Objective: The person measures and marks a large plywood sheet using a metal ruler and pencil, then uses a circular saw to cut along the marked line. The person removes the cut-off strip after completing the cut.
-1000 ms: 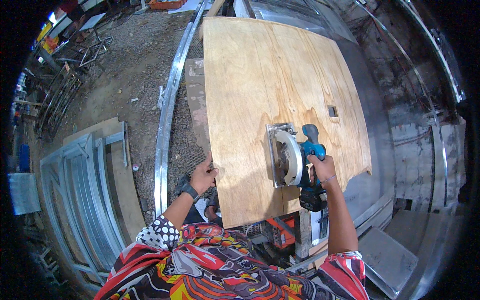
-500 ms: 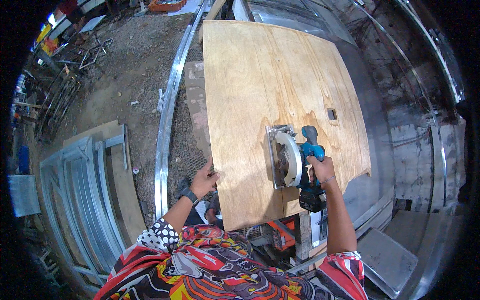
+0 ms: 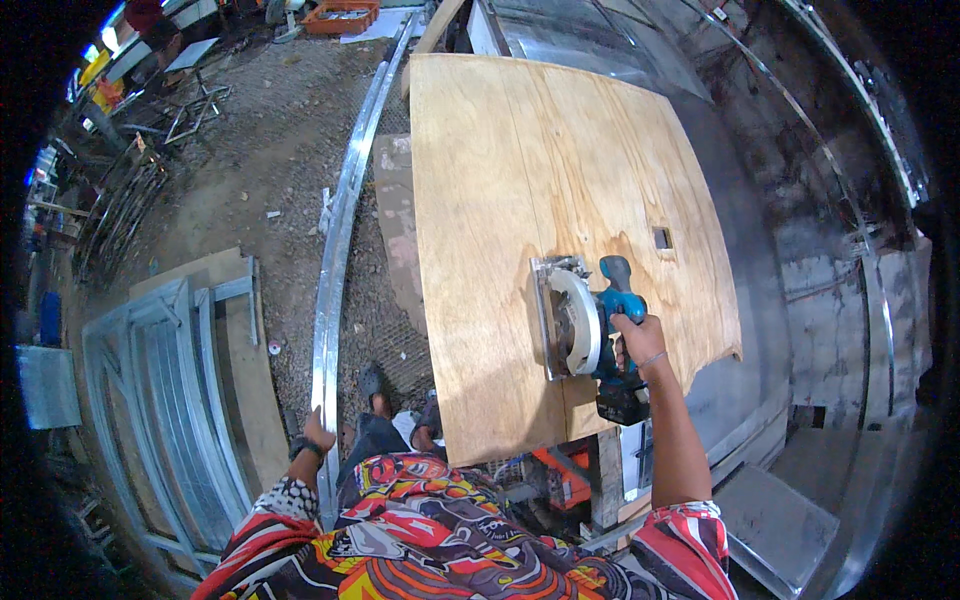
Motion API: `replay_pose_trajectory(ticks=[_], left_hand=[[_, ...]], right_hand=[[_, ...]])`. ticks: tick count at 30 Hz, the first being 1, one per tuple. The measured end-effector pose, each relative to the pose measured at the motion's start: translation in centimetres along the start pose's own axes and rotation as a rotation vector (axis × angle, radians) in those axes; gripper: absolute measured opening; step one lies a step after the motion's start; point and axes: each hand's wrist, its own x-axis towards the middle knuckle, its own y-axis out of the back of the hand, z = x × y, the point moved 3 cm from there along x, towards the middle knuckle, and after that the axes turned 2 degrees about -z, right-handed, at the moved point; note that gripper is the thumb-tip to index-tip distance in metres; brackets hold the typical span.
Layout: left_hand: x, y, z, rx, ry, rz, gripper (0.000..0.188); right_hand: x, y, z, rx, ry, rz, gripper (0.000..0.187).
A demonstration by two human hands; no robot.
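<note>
One board (image 3: 560, 190) bears one saw (image 3: 588, 325), left hand (image 3: 318, 432) perhaps touching rail (image 3: 341, 240).

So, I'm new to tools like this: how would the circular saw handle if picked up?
The circular saw will probably feel heavy for its size, given its chunky battery and metallic base plate. It might tip battery down if held loosely, as that block sits at one end.

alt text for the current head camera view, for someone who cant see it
A person's right hand grips a blue circular saw resting on a large plywood sheet; their left hand is at a long metal bar left of the sheet.
</note>
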Motion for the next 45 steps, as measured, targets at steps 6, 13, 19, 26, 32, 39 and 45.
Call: replay_pose_trajectory(ticks=[6, 13, 19, 26, 32, 39, 45], left_hand=[[-14.9, 0.2, 2.0, -0.285, 0.747, -0.626, 0.081], [-18.3, -0.3, 5.8, -0.416, 0.869, -0.689, 0.079], [-17.0, -0.5, 7.4, -0.468, 0.817, -0.663, 0.077], [-14.0, -1.1, 9.3, -0.501, 0.757, -0.658, 0.074], [-14.3, -0.7, 8.8, -0.477, 0.765, -0.682, 0.073], [-14.6, -0.8, 8.6, -0.465, 0.771, -0.696, 0.070], [-14.1, -0.8, 9.0, -0.473, 0.765, -0.697, 0.068]], right_hand=[[-1.4, 1.5, 0.3, -0.040, 0.017, 0.056, 0.025], [1.4, 1.5, -0.9, -0.002, -0.020, 0.008, 0.024], [3.1, 1.9, 0.3, -0.044, 0.025, 0.046, 0.025], [2.8, 2.0, 0.1, -0.053, -0.018, 0.008, 0.024], [2.1, 1.4, -0.5, -0.021, -0.009, 0.023, 0.026], [2.2, 1.7, 0.0, -0.029, -0.039, 0.017, 0.026], [1.8, 1.4, -0.4, -0.026, -0.029, 0.047, 0.026]])
